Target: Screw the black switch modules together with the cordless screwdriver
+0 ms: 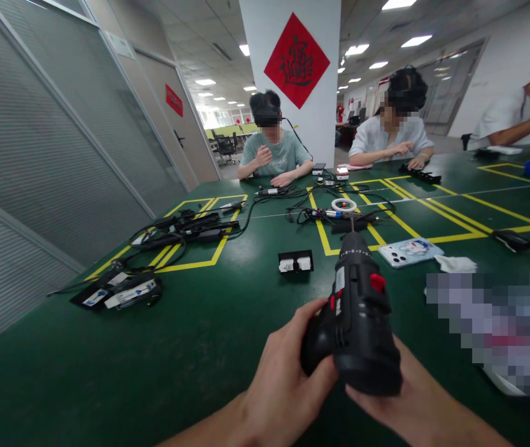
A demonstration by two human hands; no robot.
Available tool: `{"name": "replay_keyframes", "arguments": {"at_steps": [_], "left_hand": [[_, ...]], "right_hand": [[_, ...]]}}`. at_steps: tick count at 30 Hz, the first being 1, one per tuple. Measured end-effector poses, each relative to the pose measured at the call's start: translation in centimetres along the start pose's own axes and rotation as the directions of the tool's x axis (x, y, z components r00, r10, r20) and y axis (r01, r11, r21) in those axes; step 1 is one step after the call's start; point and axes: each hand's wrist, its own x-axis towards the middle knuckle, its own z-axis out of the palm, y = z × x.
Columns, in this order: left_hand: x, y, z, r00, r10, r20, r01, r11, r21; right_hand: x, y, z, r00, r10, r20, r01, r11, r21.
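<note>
On the near right side of the small black-and-white piece (296,265), the black drill (362,320) points lengthwise past it, the grip of the nearer left hand (287,366) closed on the drill, while how the right hand (408,396) closes I cannot tell.

The drill (362,320) hides the fingers of your right hand (411,391). Near right, a pixelated thing (511,335) runs off the edge; far right, a person (507,118) is cut off. Left, the labels (135,290) are too small to read.
</note>
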Motion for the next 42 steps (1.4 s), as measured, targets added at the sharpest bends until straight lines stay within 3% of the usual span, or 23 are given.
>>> {"name": "replay_keyframes", "arguments": {"at_steps": [3, 6, 8, 11, 13, 14, 16, 19, 22, 27, 34, 42], "left_hand": [[1.2, 0.4, 2.7, 0.995, 0.098, -0.036, -0.099, 0.994, -0.041], [2.3, 0.6, 4.0, 0.949, 0.314, 0.009, -0.314, 0.949, 0.019], [3.0, 0.7, 3.7, 0.901, 0.421, 0.106, -0.43, 0.899, 0.079], [3.9, -0.4, 1.4, 0.849, 0.46, 0.259, -0.516, 0.827, 0.221], [4.8, -2.3, -0.8, 0.872, 0.448, 0.198, -0.49, 0.788, 0.372], [5.4, -3.6, -1.9, 0.898, 0.438, 0.05, -0.41, 0.789, 0.458], [7.0, -6.5, -3.9, 0.918, 0.388, -0.082, -0.299, 0.814, 0.498], [9.5, -9.9, -5.8, 0.926, 0.338, -0.169, -0.215, 0.839, 0.499], [11.2, -11.5, -5.9, 0.93, 0.322, -0.176, -0.212, 0.864, 0.457], [12.2, -12.3, -4.4, 0.94, 0.313, -0.133, -0.252, 0.904, 0.345], [13.3, -13.3, -4.7, 0.956, 0.278, -0.089, -0.256, 0.946, 0.201], [14.6, -14.3, -5.4, 0.967, 0.237, -0.092, -0.223, 0.965, 0.141]], "right_hand": [[-1.1, 0.2, 2.1, 0.991, -0.006, -0.132, 0.012, 0.999, 0.043], [0.2, 0.6, 2.4, 0.919, 0.017, -0.395, -0.035, 0.999, -0.037], [1.2, 0.6, 1.6, 0.898, 0.004, -0.439, -0.027, 0.998, -0.047], [2.2, 0.5, -0.2, 0.918, -0.011, -0.396, 0.002, 1.0, -0.021], [2.7, 0.5, -1.4, 0.926, -0.008, -0.378, 0.007, 1.0, -0.006], [3.0, 0.6, -1.9, 0.931, 0.005, -0.366, -0.003, 1.0, 0.005], [3.8, 0.5, -2.6, 0.934, 0.004, -0.356, -0.009, 1.0, -0.011], [5.2, 0.0, -3.0, 0.937, -0.028, -0.349, 0.005, 0.998, -0.067], [5.9, -0.6, -2.8, 0.956, -0.036, -0.291, -0.021, 0.982, -0.19], [4.7, -0.6, -2.3, 0.969, -0.062, -0.238, -0.037, 0.92, -0.39], [3.2, -0.5, -2.1, 0.984, 0.053, -0.171, -0.11, 0.933, -0.342], [3.1, -0.8, -3.5, 0.995, 0.083, -0.061, -0.099, 0.938, -0.334]]}}
